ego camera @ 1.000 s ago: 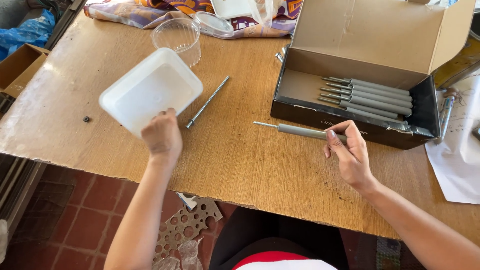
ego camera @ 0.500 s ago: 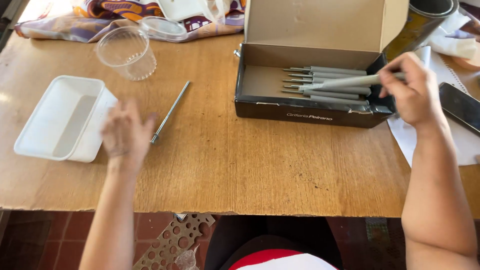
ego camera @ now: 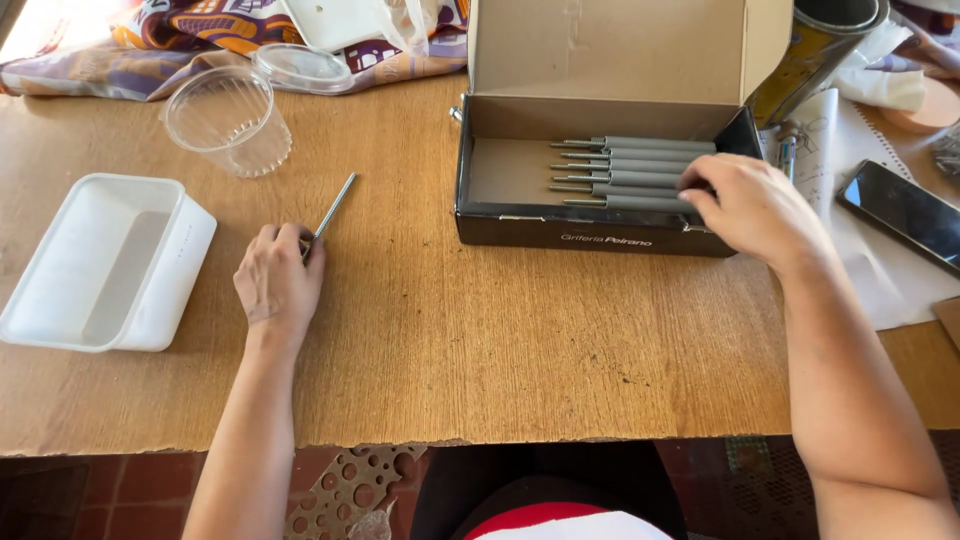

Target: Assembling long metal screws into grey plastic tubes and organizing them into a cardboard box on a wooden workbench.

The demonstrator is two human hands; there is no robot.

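My left hand (ego camera: 277, 283) rests on the wooden table (ego camera: 480, 330) with its fingertips closed on the near end of a thin metal rod (ego camera: 332, 212). My right hand (ego camera: 752, 207) reaches into the open black cardboard box (ego camera: 590, 232) and lies on the grey handles of several grey-handled tools (ego camera: 635, 172) laid side by side. Whether its fingers grip one of them is hidden by the hand.
A white plastic tray (ego camera: 105, 262) sits at the left, with a clear plastic cup (ego camera: 230, 120) on its side behind it. A patterned cloth (ego camera: 170, 40) lies at the back. At the right are a black phone (ego camera: 903, 212), paper sheets (ego camera: 880, 280) and a cylindrical can (ego camera: 815, 50).
My right hand has set the grey tool down in the box among the others. My left hand has moved off the white tray to the thin rod.
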